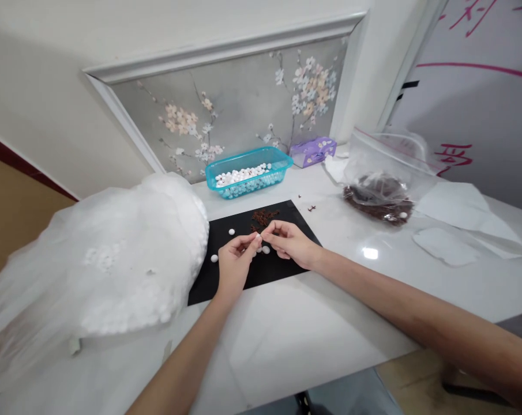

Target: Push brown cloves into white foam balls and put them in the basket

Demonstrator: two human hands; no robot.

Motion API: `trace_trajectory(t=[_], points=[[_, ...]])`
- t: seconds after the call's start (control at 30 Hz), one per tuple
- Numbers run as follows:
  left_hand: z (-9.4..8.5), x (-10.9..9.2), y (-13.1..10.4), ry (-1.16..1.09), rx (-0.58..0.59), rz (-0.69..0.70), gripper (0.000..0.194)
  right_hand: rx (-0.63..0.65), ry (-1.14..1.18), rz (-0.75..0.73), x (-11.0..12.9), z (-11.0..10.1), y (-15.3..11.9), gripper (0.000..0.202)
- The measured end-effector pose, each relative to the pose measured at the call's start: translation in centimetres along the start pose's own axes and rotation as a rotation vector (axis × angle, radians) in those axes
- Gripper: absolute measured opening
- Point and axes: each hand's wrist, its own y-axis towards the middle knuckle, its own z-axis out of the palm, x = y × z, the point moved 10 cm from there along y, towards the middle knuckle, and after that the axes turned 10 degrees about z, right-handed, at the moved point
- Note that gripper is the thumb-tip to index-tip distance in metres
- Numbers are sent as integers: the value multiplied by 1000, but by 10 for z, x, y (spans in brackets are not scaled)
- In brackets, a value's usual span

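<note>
Over a black mat (226, 281), my left hand (237, 259) pinches a small white ball (258, 237) between thumb and fingertips. My right hand (293, 242) meets it there, thumb and forefinger pressed together at the ball; whatever they grip is too small to make out. Just beyond the fingers lies a loose pile of small reddish-brown bits (264, 217). More white balls rest on the mat: one (266, 249) beneath my hands, another (232, 231) towards the back, and a third (214, 258) left of my left hand.
Behind the mat stands a turquoise basket (250, 187) of white balls. A large clear bag (139, 259) full of white balls bulges at the left. On the right are a zip bag (377, 196) of brown bits, a purple tissue pack (313, 152) and white paper sheets (444, 246).
</note>
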Motion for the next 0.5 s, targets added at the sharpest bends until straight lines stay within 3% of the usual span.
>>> trace_trajectory(t=[0.13, 0.3, 0.4, 0.5], points=[[0, -3, 0, 8, -17, -2, 23, -25, -95, -61, 3, 3, 1, 34], [-2, -5, -1, 1, -66, -7, 24, -146, -475, -367, 28, 6, -11, 22], [4, -8, -1, 29, -3, 30, 23, -191, -808, -548, 40, 17, -25, 21], [9, -11, -1, 36, 52, 62, 22, -195, -954, -634, 43, 23, -32, 21]])
